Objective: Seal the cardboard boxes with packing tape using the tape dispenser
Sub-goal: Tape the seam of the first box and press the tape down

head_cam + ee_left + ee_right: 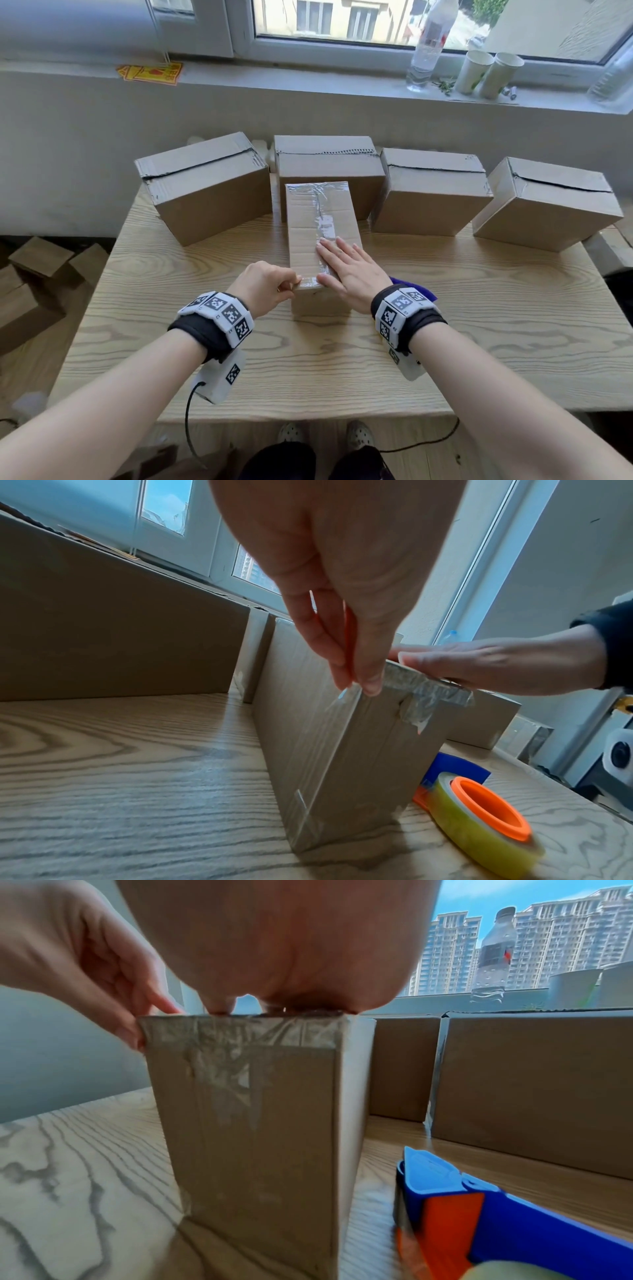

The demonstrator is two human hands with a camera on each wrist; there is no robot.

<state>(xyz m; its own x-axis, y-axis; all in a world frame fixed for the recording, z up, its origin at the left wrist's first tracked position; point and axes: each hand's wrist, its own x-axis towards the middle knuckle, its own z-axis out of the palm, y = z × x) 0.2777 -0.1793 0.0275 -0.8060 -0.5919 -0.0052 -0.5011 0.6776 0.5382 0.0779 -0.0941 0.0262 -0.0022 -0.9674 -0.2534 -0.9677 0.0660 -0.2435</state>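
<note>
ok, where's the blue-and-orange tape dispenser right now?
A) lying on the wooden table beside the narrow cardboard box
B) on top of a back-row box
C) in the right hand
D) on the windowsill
A: the blue-and-orange tape dispenser lies on the wooden table beside the narrow cardboard box, whose taped top the flat right hand presses.

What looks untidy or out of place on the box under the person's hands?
The clear tape over the narrow box's near edge is wrinkled and bunched, not flat, with a ragged end on the front face. The left hand pinches its corner.
</note>
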